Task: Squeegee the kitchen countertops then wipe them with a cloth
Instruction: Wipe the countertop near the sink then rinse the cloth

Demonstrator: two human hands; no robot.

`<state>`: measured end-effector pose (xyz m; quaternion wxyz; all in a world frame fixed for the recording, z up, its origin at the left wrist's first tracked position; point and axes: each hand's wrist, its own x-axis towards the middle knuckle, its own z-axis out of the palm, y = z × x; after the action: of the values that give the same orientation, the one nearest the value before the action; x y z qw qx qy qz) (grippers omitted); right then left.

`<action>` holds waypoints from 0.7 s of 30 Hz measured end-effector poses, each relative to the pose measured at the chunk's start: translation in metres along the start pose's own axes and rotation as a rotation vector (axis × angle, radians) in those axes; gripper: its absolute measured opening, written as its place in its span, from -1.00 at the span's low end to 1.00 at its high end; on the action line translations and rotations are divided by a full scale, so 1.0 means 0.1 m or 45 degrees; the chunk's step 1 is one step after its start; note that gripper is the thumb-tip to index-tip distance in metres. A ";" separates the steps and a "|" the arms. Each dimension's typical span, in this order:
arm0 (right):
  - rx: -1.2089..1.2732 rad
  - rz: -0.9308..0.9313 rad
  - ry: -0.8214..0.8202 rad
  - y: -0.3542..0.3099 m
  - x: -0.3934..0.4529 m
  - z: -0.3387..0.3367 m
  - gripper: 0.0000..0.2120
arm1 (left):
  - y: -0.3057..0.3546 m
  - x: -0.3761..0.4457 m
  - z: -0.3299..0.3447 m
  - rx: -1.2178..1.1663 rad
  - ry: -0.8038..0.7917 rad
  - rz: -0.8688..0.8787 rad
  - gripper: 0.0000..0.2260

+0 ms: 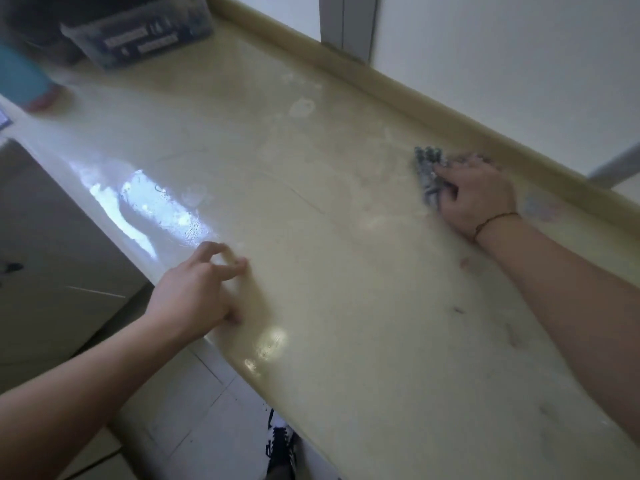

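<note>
The right hand [476,194] presses flat, fingers spread, on a grey cloth [428,174] at the right of the frame, near the countertop's [311,237] back ledge. The left hand [201,289] holds nothing, its curled fingertips touching the counter's front edge at lower centre. A blurred plastic box [138,32] sits upper left.

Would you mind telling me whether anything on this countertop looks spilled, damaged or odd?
Nothing spilled or broken. The countertop shows pale ring marks near the backsplash and dark smudges near the right forearm, not yet wiped.
</note>
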<state>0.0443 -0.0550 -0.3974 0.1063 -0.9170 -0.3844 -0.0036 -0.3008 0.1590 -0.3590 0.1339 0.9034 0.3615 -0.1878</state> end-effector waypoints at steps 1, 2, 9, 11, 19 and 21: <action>0.049 0.019 0.001 -0.10 -0.17 -0.01 -0.52 | 0.00 0.01 0.01 0.010 0.002 0.015 -0.29; 0.087 0.014 0.003 -0.21 -0.36 0.00 -0.53 | -0.01 0.01 0.01 0.014 0.005 0.026 -0.29; 0.353 -0.127 0.000 -0.95 -1.64 0.09 -0.66 | -0.01 -0.10 -0.02 0.006 0.021 0.148 -0.29; 0.345 -0.306 -0.099 -1.38 -2.26 0.02 -0.67 | -0.03 -0.13 -0.01 0.037 0.011 0.199 -0.28; 0.311 -0.111 -0.246 -2.23 -3.18 0.30 -0.66 | -0.11 -0.13 0.05 0.066 -0.022 0.260 -0.25; 0.221 -0.049 -0.369 -2.34 -3.07 0.29 -0.51 | -0.12 -0.12 0.05 0.073 -0.007 0.276 -0.25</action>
<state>-0.3393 -0.1059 -0.4079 0.1285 -0.8877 -0.4122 0.1598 -0.3188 0.1585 -0.3593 0.1286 0.9401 0.2558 -0.1849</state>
